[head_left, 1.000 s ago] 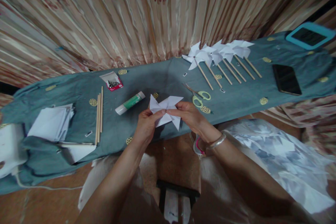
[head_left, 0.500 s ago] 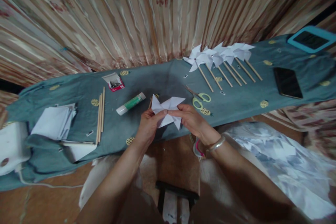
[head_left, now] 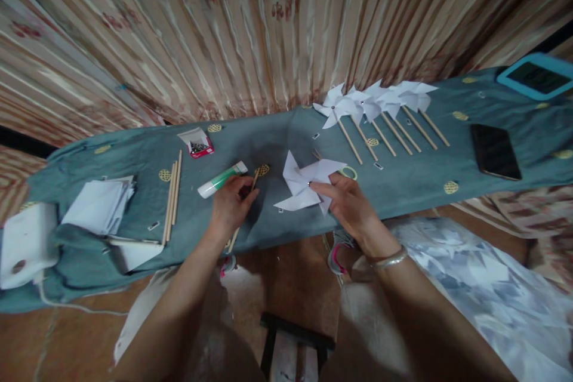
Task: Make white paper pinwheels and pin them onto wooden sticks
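Observation:
A white paper pinwheel head (head_left: 301,186) with a pin at its middle is held by my right hand (head_left: 351,204), fingers closed on it near the centre. My left hand (head_left: 231,203) pinches a thin wooden stick (head_left: 234,239) by its upper part; the stick slants under the hand. Just behind the left hand lies a glue stick (head_left: 222,179) with a green label. Scissors with light green handles (head_left: 348,172) lie partly hidden behind the pinwheel head and my right hand.
Finished pinwheels (head_left: 371,104) lie in a row at the back right. A phone (head_left: 495,151) and a blue-framed tablet (head_left: 537,76) are farther right. Left are an open pin box (head_left: 200,147), loose sticks (head_left: 172,200), paper squares (head_left: 96,206) and a white device (head_left: 27,245).
My hands have parted. The right one has carried the pinwheel head a little right, its front now showing the pin; the left has moved left and taken hold of a stick.

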`<control>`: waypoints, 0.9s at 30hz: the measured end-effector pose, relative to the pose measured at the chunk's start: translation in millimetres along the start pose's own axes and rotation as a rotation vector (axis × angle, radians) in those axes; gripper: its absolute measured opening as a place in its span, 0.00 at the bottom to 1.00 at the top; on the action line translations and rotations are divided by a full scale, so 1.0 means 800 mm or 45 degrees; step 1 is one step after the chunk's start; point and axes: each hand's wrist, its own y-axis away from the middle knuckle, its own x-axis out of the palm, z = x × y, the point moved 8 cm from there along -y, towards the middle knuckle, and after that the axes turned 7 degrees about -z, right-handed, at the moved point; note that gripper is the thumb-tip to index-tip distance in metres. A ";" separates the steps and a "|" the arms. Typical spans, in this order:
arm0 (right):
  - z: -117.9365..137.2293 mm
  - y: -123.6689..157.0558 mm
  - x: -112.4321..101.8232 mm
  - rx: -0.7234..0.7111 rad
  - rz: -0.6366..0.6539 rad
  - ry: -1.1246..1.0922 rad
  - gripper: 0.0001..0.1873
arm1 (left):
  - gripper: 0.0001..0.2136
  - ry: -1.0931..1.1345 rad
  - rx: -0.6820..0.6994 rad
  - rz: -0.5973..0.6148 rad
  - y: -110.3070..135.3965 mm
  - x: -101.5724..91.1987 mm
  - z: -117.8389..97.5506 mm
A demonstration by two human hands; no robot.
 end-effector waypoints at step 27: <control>0.056 0.087 0.042 -1.074 0.040 0.854 0.08 | 0.09 1.220 -1.027 0.281 0.071 0.056 -0.038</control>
